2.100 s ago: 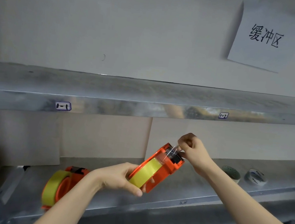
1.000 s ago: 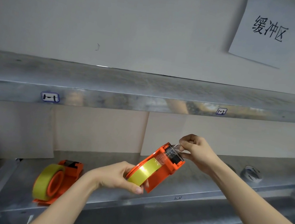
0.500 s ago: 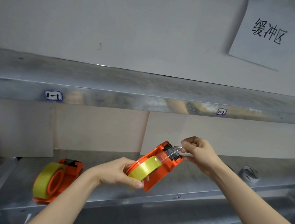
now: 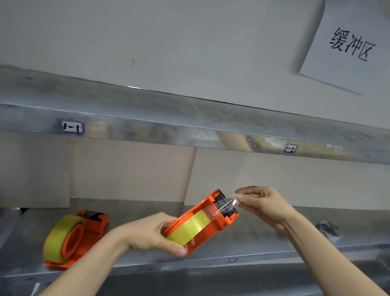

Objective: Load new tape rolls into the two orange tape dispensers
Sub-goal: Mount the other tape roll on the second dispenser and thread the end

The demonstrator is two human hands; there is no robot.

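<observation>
A person's left hand point(image 4: 155, 234) gripped an orange tape dispenser point(image 4: 212, 232) from below, fingers and thumb curled round the end that carried its yellow tape roll point(image 4: 189, 227). The dispenser was held clear of a metal shelf point(image 4: 264, 238), tilted so that its cutter end pointed toward one o'clock. At that end the right hand point(image 4: 265, 204) pinched the clear tape end point(image 4: 227, 206) between thumb and forefinger, the strip lying across the dispenser's tip.

A second orange dispenser point(image 4: 94, 224) stood on the shelf at about eight o'clock from the held one, well apart from both hands, with a yellow roll point(image 4: 62, 237) seated on its hub. At three o'clock along the same shelf lay a pale ring point(image 4: 328, 228), too blurred to identify.

An upper shelf point(image 4: 193, 113) ran across the middle of the view, with a small label point(image 4: 72, 126) on its front edge at nine o'clock. A paper sign point(image 4: 339, 64) bearing handwritten characters hung on the wall at one o'clock.
</observation>
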